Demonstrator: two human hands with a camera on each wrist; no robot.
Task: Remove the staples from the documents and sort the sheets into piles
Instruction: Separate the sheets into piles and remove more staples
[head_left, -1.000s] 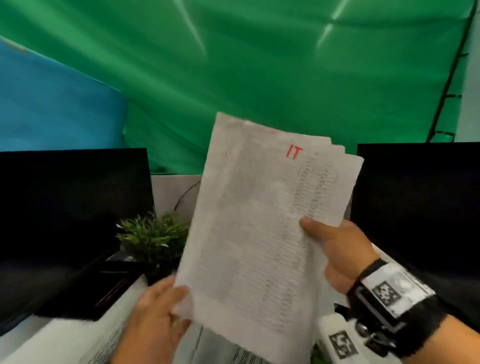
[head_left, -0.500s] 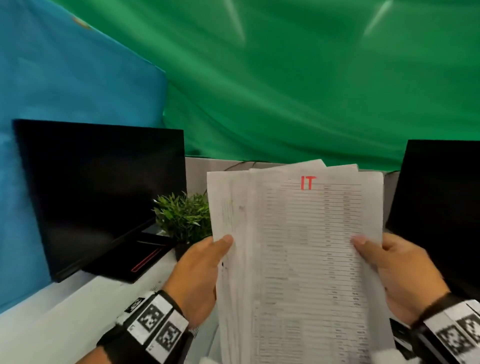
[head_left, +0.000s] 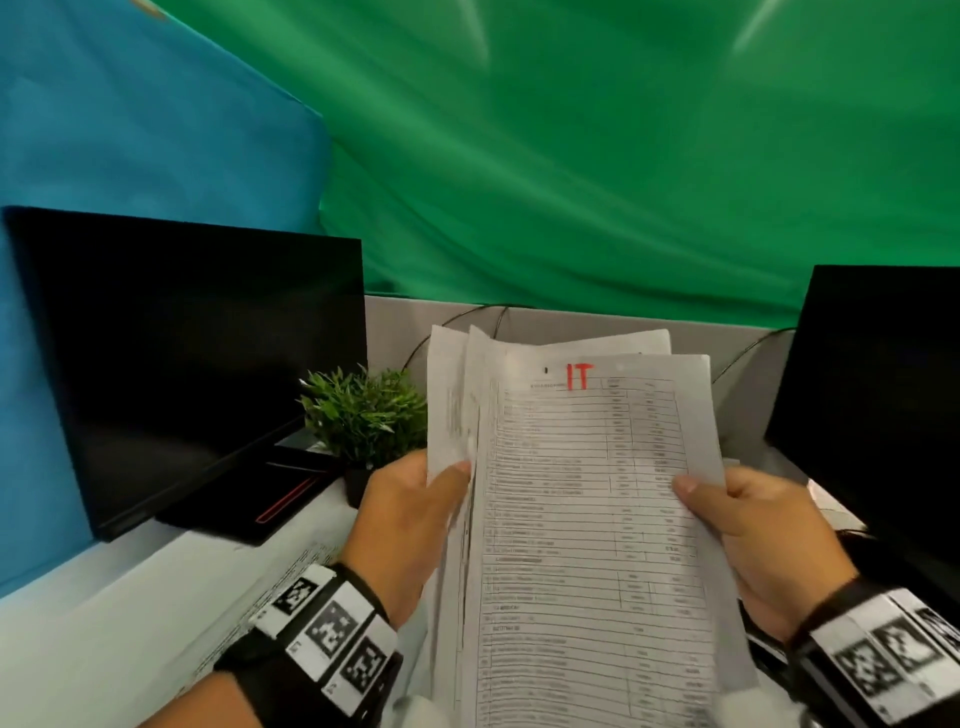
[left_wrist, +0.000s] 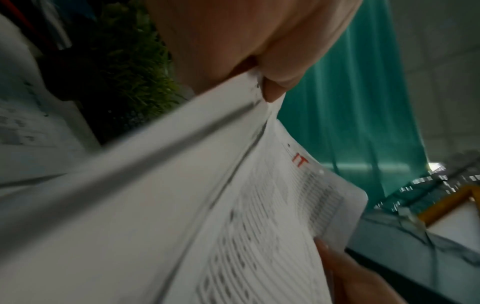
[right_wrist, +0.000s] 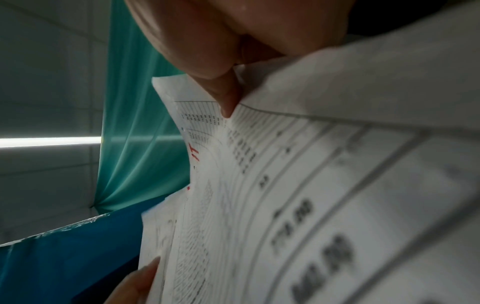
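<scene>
Squared up since a sec ago: sheaf of printed sheets (head_left: 587, 519) upright before chest, pinched by left hand (head_left: 410, 525) & right hand (head_left: 753, 540). Staple prob. unpulled; sorting unstarted.

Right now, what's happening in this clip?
A person holds a fanned bundle of white printed sheets upright above the white desk. The left hand pinches its left edge, the right hand its right edge. The front sheet carries a red "IT" mark. No staple or sorted pile is clearly visible yet.
</scene>
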